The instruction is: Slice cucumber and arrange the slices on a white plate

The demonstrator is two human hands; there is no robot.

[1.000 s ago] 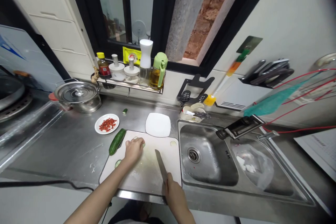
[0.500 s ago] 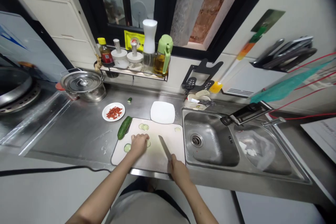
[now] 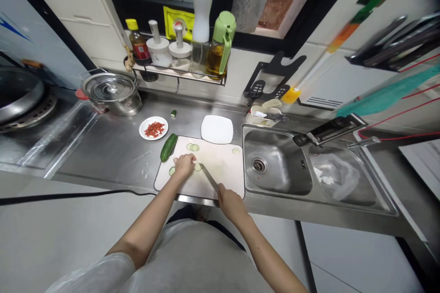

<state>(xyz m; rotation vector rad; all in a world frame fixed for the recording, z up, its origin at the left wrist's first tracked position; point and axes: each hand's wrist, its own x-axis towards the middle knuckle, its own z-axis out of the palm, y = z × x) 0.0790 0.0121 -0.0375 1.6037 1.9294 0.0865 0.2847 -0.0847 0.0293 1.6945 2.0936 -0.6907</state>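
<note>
My right hand [image 3: 232,203] grips the handle of a kitchen knife [image 3: 210,177], its blade angled up and left over the pale cutting board [image 3: 223,171]. The blade's tip meets the edge of a cucumber slice [image 3: 197,167]. Just left of that slice, my left hand [image 3: 184,165] rests low on the board with its fingers curled together; whatever they hold is hidden. Another slice [image 3: 172,171] lies partly behind this hand. Overlapping slices [image 3: 193,147] sit near the board's far edge, and a single thin slice [image 3: 235,151] is at its far right corner. A cucumber piece [image 3: 168,148] leans at the board's left edge.
Behind the board stand an empty white plate [image 3: 217,129] and a dish of chopped red pieces [image 3: 153,128]. A small cucumber end [image 3: 173,113] lies beyond. The sink [image 3: 278,165] borders the right side; a lidded pot [image 3: 118,96] is back left. A seasoning rack [image 3: 178,73] hangs above.
The knife has moved left, bringing its tip to the slice beside my left hand. That slice shows more now. My view has tilted and shifted a little.
</note>
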